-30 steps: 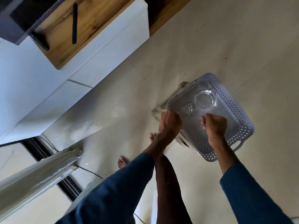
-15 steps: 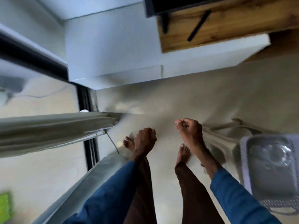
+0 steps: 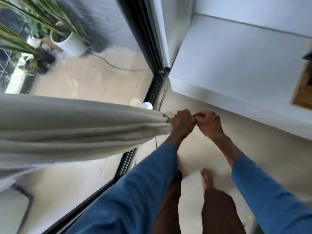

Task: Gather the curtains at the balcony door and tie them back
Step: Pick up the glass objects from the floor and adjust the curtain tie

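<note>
An off-white curtain runs in bunched folds from the left edge and narrows to a point beside the balcony door's black frame. My left hand is a fist at that narrow end and grips the fabric's edge. My right hand is just to its right with curled fingers touching the left hand's knuckles. Whether the right hand holds any fabric is hidden. No tie-back is in sight.
Beyond the glass a white plant pot with long green leaves stands on the balcony floor. A white round object and a thin cable lie by the door track. A white wall rises to the right, and my bare foot stands below.
The view swung left from the floor and the perforated tray to the balcony door. Both hands rose from near my legs to the curtain's end, and the left one took hold of it.
</note>
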The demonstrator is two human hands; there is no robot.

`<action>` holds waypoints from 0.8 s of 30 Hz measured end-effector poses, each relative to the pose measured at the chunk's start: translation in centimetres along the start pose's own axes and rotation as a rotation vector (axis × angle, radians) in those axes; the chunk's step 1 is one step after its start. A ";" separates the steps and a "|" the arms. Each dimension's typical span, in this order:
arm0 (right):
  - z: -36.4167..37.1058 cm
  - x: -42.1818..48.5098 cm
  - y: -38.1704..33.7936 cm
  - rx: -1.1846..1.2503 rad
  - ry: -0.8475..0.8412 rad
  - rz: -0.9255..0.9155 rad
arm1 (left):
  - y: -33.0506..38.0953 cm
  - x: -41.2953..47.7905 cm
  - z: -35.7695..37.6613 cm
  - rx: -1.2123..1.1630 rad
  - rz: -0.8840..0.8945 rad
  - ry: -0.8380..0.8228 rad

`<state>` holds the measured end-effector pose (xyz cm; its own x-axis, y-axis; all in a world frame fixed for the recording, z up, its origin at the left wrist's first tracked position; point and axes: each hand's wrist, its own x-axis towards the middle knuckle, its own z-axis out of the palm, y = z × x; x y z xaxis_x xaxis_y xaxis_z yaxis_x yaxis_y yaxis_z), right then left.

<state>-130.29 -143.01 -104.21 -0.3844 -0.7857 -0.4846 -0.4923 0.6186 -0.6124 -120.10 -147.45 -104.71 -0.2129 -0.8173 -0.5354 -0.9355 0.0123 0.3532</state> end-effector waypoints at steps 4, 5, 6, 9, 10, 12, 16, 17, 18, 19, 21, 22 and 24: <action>4.2 6.7 -2.0 -0.092 -0.115 0.011 | -3.7 7.5 -1.9 -0.003 -0.056 0.106; 5.8 8.2 -2.1 -0.113 -0.143 0.005 | -5.7 9.1 -2.0 0.011 -0.100 0.121; 7.6 9.7 -2.2 -0.136 -0.153 0.000 | -8.0 10.7 -1.7 0.029 -0.154 0.125; 13.0 13.0 -2.0 -0.201 -0.171 -0.027 | -16.0 13.0 0.6 0.112 -0.337 0.103; 14.9 14.2 -1.8 -0.212 -0.181 -0.052 | -18.5 13.7 1.6 0.118 -0.406 0.095; 19.4 16.3 -0.6 -0.201 -0.224 -0.080 | -22.9 14.7 4.1 0.098 -0.531 0.048; 28.3 20.0 2.3 -0.267 -0.318 -0.063 | -29.1 17.0 9.8 0.084 -0.602 -0.028; 30.4 21.1 3.1 -0.290 -0.323 -0.060 | -30.3 17.8 11.4 0.063 -0.599 -0.022; 32.2 22.1 3.8 -0.307 -0.331 -0.052 | -31.2 18.5 12.7 0.031 -0.595 -0.014; 34.6 23.4 4.5 -0.315 -0.343 -0.046 | -32.4 19.4 14.2 -0.003 -0.603 0.000; 38.9 25.9 5.1 -0.316 -0.364 -0.029 | -34.3 21.5 16.6 -0.041 -0.639 0.021; 40.8 27.1 5.4 -0.309 -0.381 -0.019 | -35.2 22.4 17.7 -0.051 -0.657 0.023; 44.3 29.3 5.8 -0.285 -0.417 0.014 | -36.5 24.3 19.7 -0.083 -0.684 0.040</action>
<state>-109.81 -162.28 -149.57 -0.0758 -0.6733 -0.7355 -0.7055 0.5575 -0.4376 -96.67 -156.40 -145.68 0.4291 -0.6464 -0.6309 -0.8311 -0.5562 0.0045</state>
